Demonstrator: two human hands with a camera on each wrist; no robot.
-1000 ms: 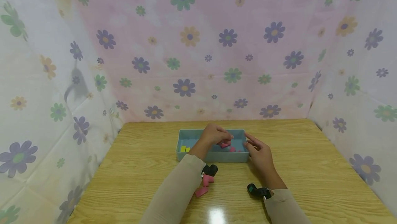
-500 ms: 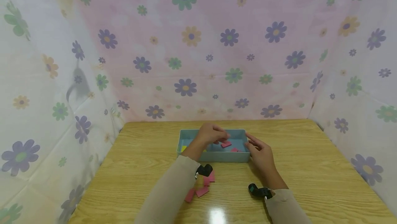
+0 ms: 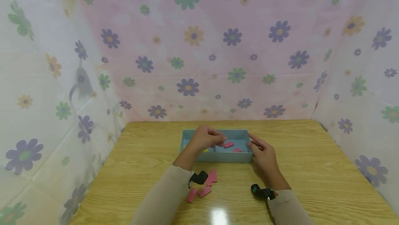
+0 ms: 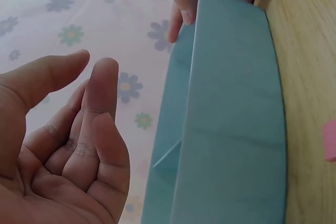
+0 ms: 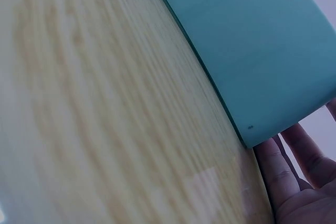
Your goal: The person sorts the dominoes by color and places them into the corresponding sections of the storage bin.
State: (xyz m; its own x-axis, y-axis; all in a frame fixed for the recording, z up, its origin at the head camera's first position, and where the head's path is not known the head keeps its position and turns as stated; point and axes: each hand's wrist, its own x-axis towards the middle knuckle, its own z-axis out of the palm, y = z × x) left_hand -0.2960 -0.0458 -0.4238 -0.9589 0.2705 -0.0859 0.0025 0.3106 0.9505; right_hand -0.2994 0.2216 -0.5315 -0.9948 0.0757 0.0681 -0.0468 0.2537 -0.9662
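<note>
A pale blue rectangular box stands on the table, split by a divider. Two pink flat pieces show in its right compartment, one pink piece toward the middle and one nearer the front wall. A bit of yellow peeks out left of the divider. Above the box hovers my left hand; in the left wrist view its fingers are loosely bent, with nothing between them. My right hand holds the box's right end, thumb at the rim and fingers along the outside.
Several pink pieces lie on the wooden table in front of the box, close to the left sleeve. Flower-printed cloth hangs behind and on both sides. Each wrist wears a black camera.
My left hand has let go of a pink piece, which now lies in the right compartment, and has drawn back leftward above the box. The right hand has stayed at the box's end.
</note>
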